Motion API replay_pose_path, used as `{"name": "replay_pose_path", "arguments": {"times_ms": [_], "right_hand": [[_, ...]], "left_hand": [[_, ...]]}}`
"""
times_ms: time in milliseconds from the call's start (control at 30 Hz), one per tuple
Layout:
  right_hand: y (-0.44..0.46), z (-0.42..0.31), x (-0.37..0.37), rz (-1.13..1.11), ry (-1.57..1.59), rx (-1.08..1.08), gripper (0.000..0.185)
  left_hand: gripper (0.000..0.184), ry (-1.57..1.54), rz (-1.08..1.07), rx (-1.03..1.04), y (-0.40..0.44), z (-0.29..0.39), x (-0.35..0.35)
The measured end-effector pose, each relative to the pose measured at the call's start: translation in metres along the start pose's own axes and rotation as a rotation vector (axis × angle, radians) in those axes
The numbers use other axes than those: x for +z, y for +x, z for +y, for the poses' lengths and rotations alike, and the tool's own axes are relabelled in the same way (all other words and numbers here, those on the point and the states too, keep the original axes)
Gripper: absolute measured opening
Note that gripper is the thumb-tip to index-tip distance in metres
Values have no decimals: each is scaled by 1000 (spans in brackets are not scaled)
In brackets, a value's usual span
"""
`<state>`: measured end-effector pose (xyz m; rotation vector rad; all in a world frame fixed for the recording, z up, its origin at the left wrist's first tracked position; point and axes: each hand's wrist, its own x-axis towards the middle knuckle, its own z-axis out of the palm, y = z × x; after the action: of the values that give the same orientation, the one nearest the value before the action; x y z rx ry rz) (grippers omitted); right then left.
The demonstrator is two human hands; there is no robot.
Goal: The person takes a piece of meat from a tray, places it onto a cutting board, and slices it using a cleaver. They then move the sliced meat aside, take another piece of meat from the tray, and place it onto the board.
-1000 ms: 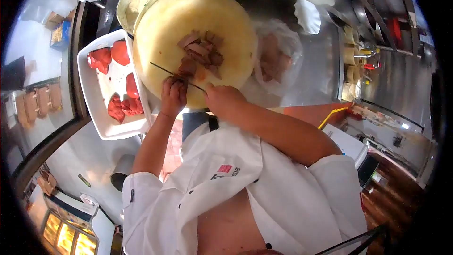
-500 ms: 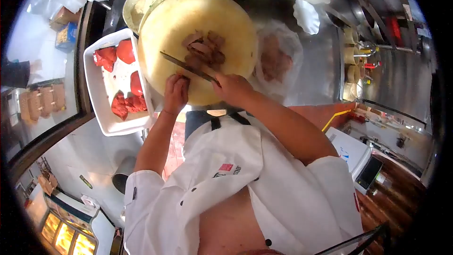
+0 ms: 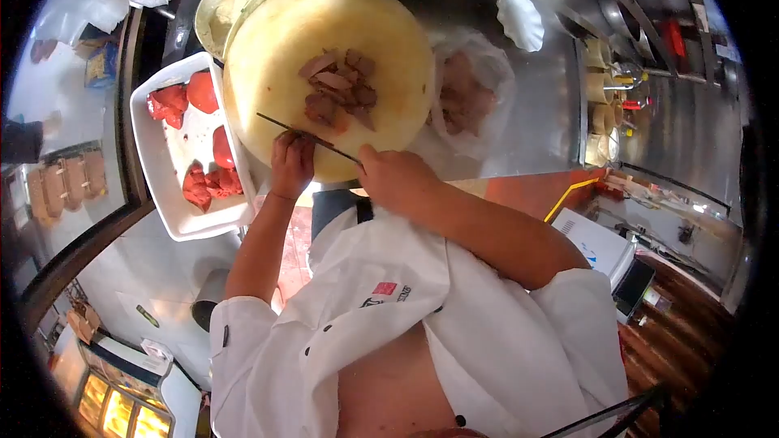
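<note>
My right hand is wrapped around the handle of a knife, whose blade points left across the near part of a round yellow cutting board. Close to the blade, my left hand presses with curled fingers on a small dark piece of meat, mostly covered by those fingers. Sliced brownish meat lies in a loose pile in the middle of the board, beyond the knife.
Left of the board stands a white tray with several dark red pieces of meat. A clear plastic bag of pale meat rests to the right. Behind are a round bowl and a white scalloped dish.
The knife has moved from beside the pile toward me and now lies against my left fingertips, its blade seen more edge-on. The meat slices lie more spread out.
</note>
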<state>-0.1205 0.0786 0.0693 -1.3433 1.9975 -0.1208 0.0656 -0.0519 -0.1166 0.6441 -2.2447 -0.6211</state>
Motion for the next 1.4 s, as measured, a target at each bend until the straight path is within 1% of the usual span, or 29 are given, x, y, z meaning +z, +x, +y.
{"name": "replay_pose_path", "arguments": {"times_ms": [100,167,300,333,367,433,500,567,600,667,733,800,867,900,1000,1100,1167,1233,1300,1400], "right_hand": [[10,1,3,-14,-16,-5,24],[18,-1,4,-43,-7,0,24],[31,-11,3,-78,14,23,24],[35,-12,5,-84,11,20,24],[38,-11,8,-67,12,-3,25],[43,-7,19,-56,11,-32,26],[50,0,35,59,56,-56,28],[55,10,54,86,62,-43,28],[58,11,58,117,69,-22,28],[61,20,59,125,85,-43,27],[65,31,50,151,92,-65,26],[63,37,40,211,183,-194,23],[54,38,33,175,149,-153,23],[47,33,25,139,113,-109,24],[22,18,7,113,29,-95,24],[3,6,1,88,25,-91,23],[-3,-3,-1,77,-6,-59,23],[-3,-6,-2,65,-39,-27,22],[-1,-6,-2,48,-13,-48,22],[4,-4,0,42,6,-54,21]], "left_hand": [[23,-1,11,-1,3,1,-1],[22,-1,-32,39,1,-4,0],[21,-55,-2,-14,2,-4,0],[21,-34,1,14,7,2,-4],[20,-10,4,43,11,5,-6],[20,-34,-5,8,8,3,-4],[20,-53,-10,-23,9,2,-5],[20,-52,-34,-33,12,5,-9],[20,-44,-31,-32,11,4,-6],[21,-51,66,-35,3,1,1],[21,-41,51,-19,5,0,-1],[21,-34,34,-16,5,-1,-3],[19,-42,-10,-47,-2,-2,-4],[19,-44,-14,-51,-3,0,-5],[20,-59,6,-29,-2,5,-5],[17,5,15,-22,-9,-4,2],[18,101,-56,13,-14,-10,3],[18,86,-39,28,-12,-9,2],[18,73,-16,39,-12,-9,4],[16,12,-12,-28,-11,-7,4]]}}
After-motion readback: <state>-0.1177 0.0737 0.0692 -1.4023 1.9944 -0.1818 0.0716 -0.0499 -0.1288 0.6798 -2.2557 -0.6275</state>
